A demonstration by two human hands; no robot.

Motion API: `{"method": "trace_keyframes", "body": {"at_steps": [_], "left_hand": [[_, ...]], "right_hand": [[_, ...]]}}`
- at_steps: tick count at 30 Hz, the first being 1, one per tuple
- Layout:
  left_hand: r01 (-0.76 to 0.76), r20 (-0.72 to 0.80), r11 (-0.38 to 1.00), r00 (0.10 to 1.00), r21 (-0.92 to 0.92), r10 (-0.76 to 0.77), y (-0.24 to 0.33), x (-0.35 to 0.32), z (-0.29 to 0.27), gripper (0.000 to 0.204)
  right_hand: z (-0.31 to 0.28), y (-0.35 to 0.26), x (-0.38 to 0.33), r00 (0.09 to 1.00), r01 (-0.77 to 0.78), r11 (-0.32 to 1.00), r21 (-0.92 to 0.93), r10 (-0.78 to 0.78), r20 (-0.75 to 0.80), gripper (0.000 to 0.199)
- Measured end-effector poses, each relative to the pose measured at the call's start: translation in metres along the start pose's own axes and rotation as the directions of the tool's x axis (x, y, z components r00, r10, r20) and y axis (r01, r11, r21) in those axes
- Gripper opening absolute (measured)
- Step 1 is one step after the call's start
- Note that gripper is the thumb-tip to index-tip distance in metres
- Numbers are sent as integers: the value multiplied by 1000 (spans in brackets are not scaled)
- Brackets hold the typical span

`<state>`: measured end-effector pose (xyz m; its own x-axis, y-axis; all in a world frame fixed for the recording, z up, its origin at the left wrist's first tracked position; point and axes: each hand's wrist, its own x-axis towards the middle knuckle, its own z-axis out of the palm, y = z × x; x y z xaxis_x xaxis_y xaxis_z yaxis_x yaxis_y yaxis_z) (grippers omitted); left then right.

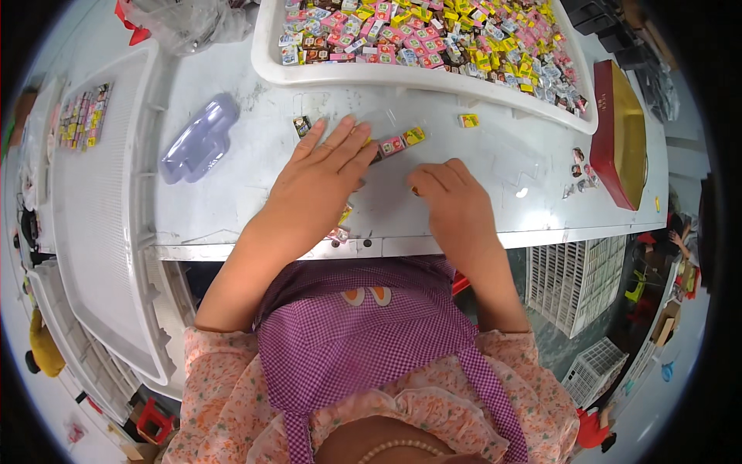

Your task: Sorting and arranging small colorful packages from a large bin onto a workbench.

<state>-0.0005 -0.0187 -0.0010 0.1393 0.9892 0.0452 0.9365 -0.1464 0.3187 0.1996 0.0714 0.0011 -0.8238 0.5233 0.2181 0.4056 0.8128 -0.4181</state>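
My left hand point(317, 174) lies palm down on the white table, its fingers stretched out. Beside its fingertips runs a short slanting row of miniature cartons point(393, 147), with dark, pink and yellow ones end to end; the hand covers part of this row. A black miniature carton point(301, 126) sits just past its fingers, and a few more cartons point(340, 232) peek out beneath its wrist. To the right, my right hand point(457, 197) is closed, fingers curled, with a small brown-and-yellow bit showing at the fingertips. A lone yellow carton point(468, 121) rests farther back.
A white bin point(348, 74) heaped with colourful miniature cartons stands at the back. At left are a purple moulded plastic tray point(199, 139) and a long white perforated tray point(100, 232) bearing a carton block point(83, 116). A red-and-gold box point(618, 135) stands at right.
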Motion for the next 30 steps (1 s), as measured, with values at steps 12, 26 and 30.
{"method": "trace_keyframes", "body": {"at_steps": [12, 26, 30], "left_hand": [[-14, -70, 998, 997, -63, 9, -2, -5, 8, 47], [-23, -68, 999, 997, -35, 21, -9, -4, 10, 48], [-28, -142, 992, 990, -121, 11, -6, -2, 3, 46]], "right_hand": [[-27, 7, 10, 892, -385, 771, 508, 452, -10, 7], [-37, 63, 141, 993, -102, 972, -213, 112, 38, 31], [-43, 71, 145, 953, -258, 966, 16, 252, 168, 25]]}}
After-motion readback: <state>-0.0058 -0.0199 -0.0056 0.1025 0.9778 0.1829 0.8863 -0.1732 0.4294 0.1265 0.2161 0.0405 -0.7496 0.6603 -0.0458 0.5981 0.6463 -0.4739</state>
